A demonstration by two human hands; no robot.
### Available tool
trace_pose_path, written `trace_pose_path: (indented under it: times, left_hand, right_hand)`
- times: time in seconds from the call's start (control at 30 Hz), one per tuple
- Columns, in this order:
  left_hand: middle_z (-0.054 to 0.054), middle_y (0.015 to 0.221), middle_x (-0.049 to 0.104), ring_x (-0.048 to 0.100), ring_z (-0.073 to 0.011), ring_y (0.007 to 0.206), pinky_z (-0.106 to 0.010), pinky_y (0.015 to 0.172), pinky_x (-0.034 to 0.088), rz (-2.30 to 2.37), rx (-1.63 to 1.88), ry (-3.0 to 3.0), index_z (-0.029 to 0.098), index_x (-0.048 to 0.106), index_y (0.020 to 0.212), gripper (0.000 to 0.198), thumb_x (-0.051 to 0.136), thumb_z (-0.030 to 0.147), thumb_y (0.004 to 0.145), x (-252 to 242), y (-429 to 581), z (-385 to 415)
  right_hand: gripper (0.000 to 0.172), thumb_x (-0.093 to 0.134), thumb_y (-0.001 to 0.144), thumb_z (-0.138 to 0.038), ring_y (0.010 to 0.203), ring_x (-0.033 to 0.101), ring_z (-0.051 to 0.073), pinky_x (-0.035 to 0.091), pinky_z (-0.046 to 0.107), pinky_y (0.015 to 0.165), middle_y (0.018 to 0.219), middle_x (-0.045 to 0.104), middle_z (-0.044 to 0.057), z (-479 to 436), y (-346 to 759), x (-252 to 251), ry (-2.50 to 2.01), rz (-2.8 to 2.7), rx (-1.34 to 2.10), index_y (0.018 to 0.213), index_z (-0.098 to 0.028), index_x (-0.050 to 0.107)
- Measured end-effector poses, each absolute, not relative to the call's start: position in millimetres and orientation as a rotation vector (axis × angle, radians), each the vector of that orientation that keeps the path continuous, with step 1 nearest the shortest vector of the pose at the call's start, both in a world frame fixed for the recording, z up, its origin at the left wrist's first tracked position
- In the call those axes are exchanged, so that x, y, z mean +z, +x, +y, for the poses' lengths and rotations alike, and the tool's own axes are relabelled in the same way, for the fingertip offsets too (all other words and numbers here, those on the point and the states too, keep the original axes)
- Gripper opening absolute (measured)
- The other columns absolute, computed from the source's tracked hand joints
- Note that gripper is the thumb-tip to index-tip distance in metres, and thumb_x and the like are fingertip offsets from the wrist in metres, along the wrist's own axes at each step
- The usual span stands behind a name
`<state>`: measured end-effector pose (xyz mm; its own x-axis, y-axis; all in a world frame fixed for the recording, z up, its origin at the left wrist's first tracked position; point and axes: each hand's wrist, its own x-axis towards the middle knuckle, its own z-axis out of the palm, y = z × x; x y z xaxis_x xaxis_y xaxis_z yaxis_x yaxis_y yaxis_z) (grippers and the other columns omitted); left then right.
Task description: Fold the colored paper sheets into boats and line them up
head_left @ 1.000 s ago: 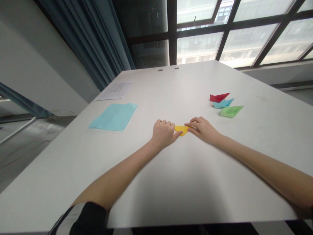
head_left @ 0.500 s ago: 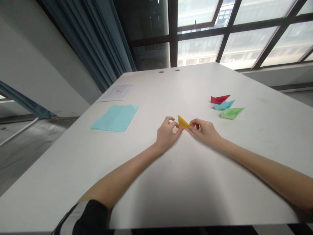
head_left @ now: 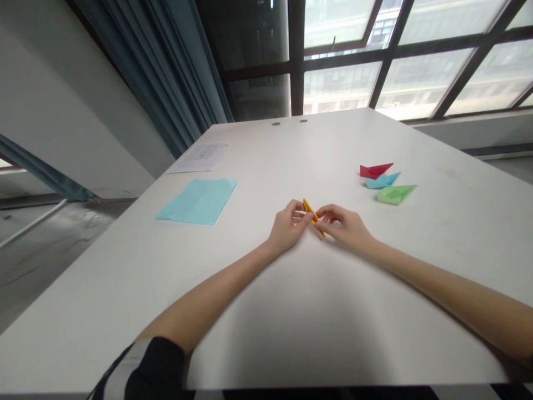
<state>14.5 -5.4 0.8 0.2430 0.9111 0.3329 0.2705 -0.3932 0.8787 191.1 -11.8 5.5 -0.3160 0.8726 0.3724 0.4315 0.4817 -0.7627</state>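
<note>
A small piece of folded yellow paper is between my hands, just above the middle of the white table. It is turned nearly edge-on and slants down to the right, with a narrow gap along its edge. My left hand pinches its left side between thumb and fingers. On the other side, my right hand is closed on it with thumb and fingertips. The fingers partly cover the paper's middle.
Folded paper boats lie on the right: red, blue and green. To the left is a flat light-blue sheet, with a printed white page behind it. Windows and a blue curtain stand beyond.
The yellow paper has turned from showing a broad triangular face to a narrow slanted edge. My right fingers have moved in closer to my left hand.
</note>
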Motion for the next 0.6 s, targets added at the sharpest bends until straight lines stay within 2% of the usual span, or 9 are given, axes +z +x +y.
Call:
trace_pose_path:
  times: [0.13,0.23,0.33,0.43,0.6]
  left_hand:
    - [-0.006,0.101,0.060,0.062,-0.0129,0.085,-0.024,0.069,0.051,1.027,1.154,1.939,0.019,0.044,0.102,0.020,0.047,0.022,0.083,-0.7,14.2,-7.9]
    - [-0.007,0.107,0.060,0.059,-0.0142,0.098,-0.028,0.083,0.049,1.002,1.115,2.145,0.019,0.047,0.107,0.025,0.040,0.014,0.083,0.8,13.7,-9.6]
    - [-0.007,0.114,0.059,0.053,-0.0160,0.110,-0.033,0.093,0.044,1.019,1.138,2.275,0.019,0.053,0.106,0.027,0.039,0.013,0.084,1.6,12.5,-9.0]
    - [-0.009,0.118,0.057,0.051,-0.0161,0.112,-0.031,0.090,0.045,1.041,1.218,2.165,0.019,0.059,0.103,0.026,0.042,0.016,0.084,-1.0,10.9,-5.1]
    - [-0.009,0.115,0.059,0.059,-0.0176,0.099,-0.030,0.080,0.049,1.051,1.194,1.752,0.018,0.065,0.094,0.023,0.047,0.019,0.081,-5.4,10.5,3.6]
  right_hand:
    - [0.031,0.053,0.077,-0.025,0.071,0.061,0.014,0.050,0.029,0.067,0.097,0.063,0.006,-9.8,192.8,2.8,-1.074,-1.810,0.831,0.108,-0.021,0.051]
    - [0.029,0.051,0.076,-0.020,0.070,0.060,0.014,0.050,0.031,0.067,0.107,0.060,0.007,-9.1,193.4,3.0,-1.067,-1.798,0.819,0.105,-0.021,0.053]
    - [0.021,0.051,0.076,-0.021,0.083,0.061,0.018,0.050,0.033,0.073,0.105,0.061,0.007,-6.1,194.4,1.2,-0.988,-1.757,0.873,0.097,-0.021,0.057]
    - [0.016,0.054,0.075,-0.023,0.096,0.059,0.021,0.049,0.035,0.081,0.102,0.063,0.006,-1.2,196.9,-2.2,-0.978,-1.654,0.912,0.089,-0.020,0.062]
    - [0.019,0.055,0.075,-0.020,0.104,0.056,0.021,0.045,0.037,0.091,0.109,0.061,0.007,2.3,199.8,-3.5,-1.049,-1.608,0.883,0.089,-0.021,0.068]
